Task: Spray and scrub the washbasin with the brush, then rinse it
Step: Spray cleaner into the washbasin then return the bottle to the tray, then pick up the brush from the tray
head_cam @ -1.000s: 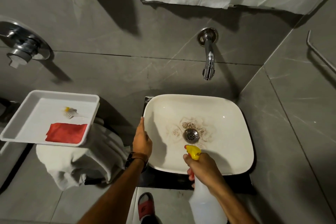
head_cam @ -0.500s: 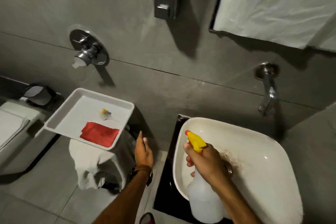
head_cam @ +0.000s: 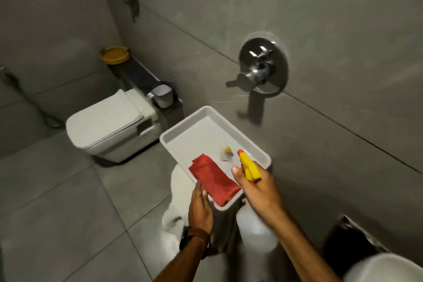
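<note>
My right hand (head_cam: 261, 188) grips the spray bottle (head_cam: 251, 226), its yellow trigger head (head_cam: 248, 167) over the near right corner of a white tray (head_cam: 183, 131). In the tray lie a small brush (head_cam: 226, 154) with a yellow handle and a red cloth (head_cam: 212, 178). My left hand (head_cam: 200, 208) is held flat, fingers together, at the tray's near edge beside the cloth, holding nothing. Only a corner of the white washbasin (head_cam: 389, 268) shows at the bottom right.
The tray rests on a stand draped with white cloth (head_cam: 170, 217). A white toilet (head_cam: 107, 126) stands to the left, with a small cup (head_cam: 161, 96) and a yellow dish (head_cam: 115, 54) on the ledge behind. A chrome mixer valve (head_cam: 263, 68) juts from the wall.
The view has swung left, from the washbasin to the tray. My right hand carried the spray bottle away from the basin to over the tray. My left hand moved to the tray's near edge.
</note>
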Motion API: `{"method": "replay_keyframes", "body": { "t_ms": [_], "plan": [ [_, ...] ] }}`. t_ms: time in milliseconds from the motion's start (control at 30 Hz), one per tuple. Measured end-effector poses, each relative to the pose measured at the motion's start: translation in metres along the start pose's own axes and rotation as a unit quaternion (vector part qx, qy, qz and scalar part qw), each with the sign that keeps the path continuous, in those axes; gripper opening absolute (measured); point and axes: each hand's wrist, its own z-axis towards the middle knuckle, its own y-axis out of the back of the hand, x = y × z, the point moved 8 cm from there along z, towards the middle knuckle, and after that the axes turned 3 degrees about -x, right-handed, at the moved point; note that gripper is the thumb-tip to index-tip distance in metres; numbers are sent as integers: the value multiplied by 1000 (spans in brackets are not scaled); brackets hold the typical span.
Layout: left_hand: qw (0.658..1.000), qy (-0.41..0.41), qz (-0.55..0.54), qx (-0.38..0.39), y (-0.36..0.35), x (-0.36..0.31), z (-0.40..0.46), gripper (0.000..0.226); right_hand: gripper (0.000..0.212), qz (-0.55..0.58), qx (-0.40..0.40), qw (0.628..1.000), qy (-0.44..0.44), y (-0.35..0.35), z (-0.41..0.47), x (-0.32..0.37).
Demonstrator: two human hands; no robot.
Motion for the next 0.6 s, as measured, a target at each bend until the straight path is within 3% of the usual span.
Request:
{"method": "replay_keyframes", "body": {
  "t_ms": [167, 267, 367, 600],
  "plan": [
    [999, 28, -8, -40, 12, 22, 41, 45, 20, 47, 82, 994, 46, -81, 71, 7],
    [999, 34, -6, -39, 5, 31, 60, 48, 33, 98, 103, 988, 55, -121, 110, -2],
    [999, 26, 36, -27, -4, 36, 73, 51, 43, 153, 96, 982, 59, -154, 146, -9],
    [993, 42, 110, -27, -11, 48, 90, 64, 41, 217, 82, 972, 41, -209, 199, -26]
  ]
}}
